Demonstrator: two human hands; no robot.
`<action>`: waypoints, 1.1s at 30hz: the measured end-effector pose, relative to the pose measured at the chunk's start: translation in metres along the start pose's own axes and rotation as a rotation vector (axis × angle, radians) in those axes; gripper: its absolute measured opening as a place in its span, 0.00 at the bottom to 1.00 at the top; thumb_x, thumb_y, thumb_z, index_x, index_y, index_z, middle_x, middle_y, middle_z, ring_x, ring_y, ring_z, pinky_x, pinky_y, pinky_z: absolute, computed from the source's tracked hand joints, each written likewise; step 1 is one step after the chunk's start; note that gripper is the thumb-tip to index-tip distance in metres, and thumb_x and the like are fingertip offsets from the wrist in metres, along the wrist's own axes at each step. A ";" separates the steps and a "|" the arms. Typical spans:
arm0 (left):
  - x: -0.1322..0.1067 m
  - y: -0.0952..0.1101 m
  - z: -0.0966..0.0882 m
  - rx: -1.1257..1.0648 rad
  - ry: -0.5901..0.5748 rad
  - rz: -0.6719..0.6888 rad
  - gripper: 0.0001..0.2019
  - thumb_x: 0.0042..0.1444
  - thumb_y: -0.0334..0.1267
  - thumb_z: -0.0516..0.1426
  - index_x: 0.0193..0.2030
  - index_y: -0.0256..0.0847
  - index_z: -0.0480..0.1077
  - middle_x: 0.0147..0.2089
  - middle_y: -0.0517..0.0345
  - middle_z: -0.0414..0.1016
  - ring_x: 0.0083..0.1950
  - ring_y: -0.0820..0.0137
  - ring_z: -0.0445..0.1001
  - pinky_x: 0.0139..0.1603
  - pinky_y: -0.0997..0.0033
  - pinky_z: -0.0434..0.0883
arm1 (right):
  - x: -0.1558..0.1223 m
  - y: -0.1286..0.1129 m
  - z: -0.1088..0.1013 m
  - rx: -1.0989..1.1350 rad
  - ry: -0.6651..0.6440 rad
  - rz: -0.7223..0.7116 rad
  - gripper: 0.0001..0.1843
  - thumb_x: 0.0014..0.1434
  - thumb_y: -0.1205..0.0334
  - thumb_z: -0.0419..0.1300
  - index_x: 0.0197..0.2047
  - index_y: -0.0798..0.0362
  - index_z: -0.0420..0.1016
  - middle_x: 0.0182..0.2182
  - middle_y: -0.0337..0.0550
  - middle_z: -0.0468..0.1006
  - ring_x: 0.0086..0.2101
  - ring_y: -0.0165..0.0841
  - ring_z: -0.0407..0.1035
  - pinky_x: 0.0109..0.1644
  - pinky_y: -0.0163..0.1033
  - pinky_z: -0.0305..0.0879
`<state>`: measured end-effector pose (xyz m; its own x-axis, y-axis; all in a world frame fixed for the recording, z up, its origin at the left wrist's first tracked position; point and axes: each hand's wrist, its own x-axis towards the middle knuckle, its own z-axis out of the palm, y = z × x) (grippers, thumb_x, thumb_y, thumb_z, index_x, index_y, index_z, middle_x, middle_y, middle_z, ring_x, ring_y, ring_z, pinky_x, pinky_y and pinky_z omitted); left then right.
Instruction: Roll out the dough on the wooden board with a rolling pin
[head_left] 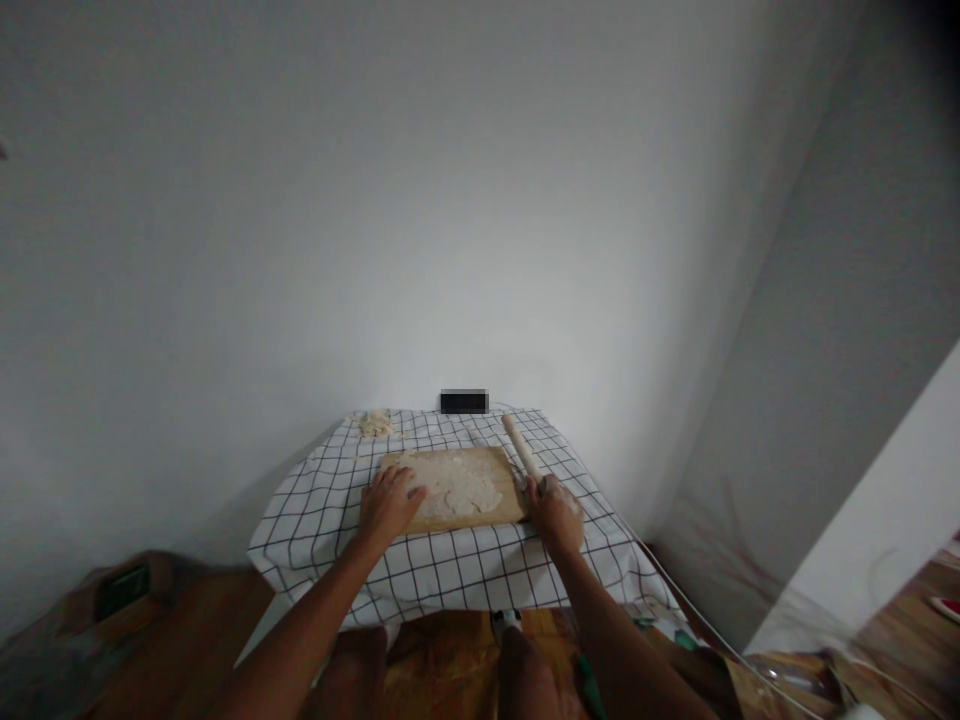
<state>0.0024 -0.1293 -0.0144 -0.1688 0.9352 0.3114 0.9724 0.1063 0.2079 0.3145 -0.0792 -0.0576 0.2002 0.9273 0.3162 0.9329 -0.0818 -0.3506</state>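
The right hand (556,512) had its grip clamped on a rolling pin (523,447); the left hand (391,500), grip apart, touched the board (516,503).

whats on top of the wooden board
A pale, dough-like layer spreads over much of the wooden board; the left hand rests at its left end. The wood beneath both is covered, so unseen.

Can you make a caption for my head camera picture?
Left hand on a floury-looking board, right hand holding a rolling pin, over a checked cloth.
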 end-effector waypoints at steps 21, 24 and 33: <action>0.046 -0.052 0.035 -0.305 0.108 0.225 0.17 0.72 0.31 0.54 0.59 0.39 0.83 0.64 0.43 0.86 0.69 0.55 0.82 0.77 0.51 0.75 | 0.005 0.005 0.013 0.026 0.016 -0.015 0.19 0.87 0.45 0.55 0.55 0.51 0.79 0.47 0.51 0.90 0.50 0.43 0.84 0.53 0.43 0.63; 0.044 -0.051 0.036 -0.334 0.114 0.219 0.16 0.70 0.33 0.58 0.60 0.40 0.82 0.65 0.44 0.85 0.67 0.55 0.83 0.74 0.52 0.77 | 0.005 0.005 0.014 0.027 0.015 -0.015 0.20 0.87 0.45 0.55 0.56 0.52 0.79 0.47 0.51 0.90 0.51 0.43 0.84 0.54 0.43 0.64; 0.043 -0.047 0.036 -0.443 0.104 0.290 0.14 0.67 0.37 0.62 0.56 0.41 0.83 0.61 0.43 0.86 0.66 0.52 0.82 0.75 0.49 0.75 | 0.005 0.006 0.013 0.028 0.016 -0.034 0.20 0.87 0.46 0.55 0.55 0.52 0.79 0.46 0.50 0.90 0.51 0.42 0.84 0.54 0.43 0.64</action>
<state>-0.0450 -0.0814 -0.0443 0.0596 0.8641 0.4998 0.8240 -0.3252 0.4640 0.3176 -0.0701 -0.0698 0.1738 0.9236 0.3418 0.9305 -0.0404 -0.3641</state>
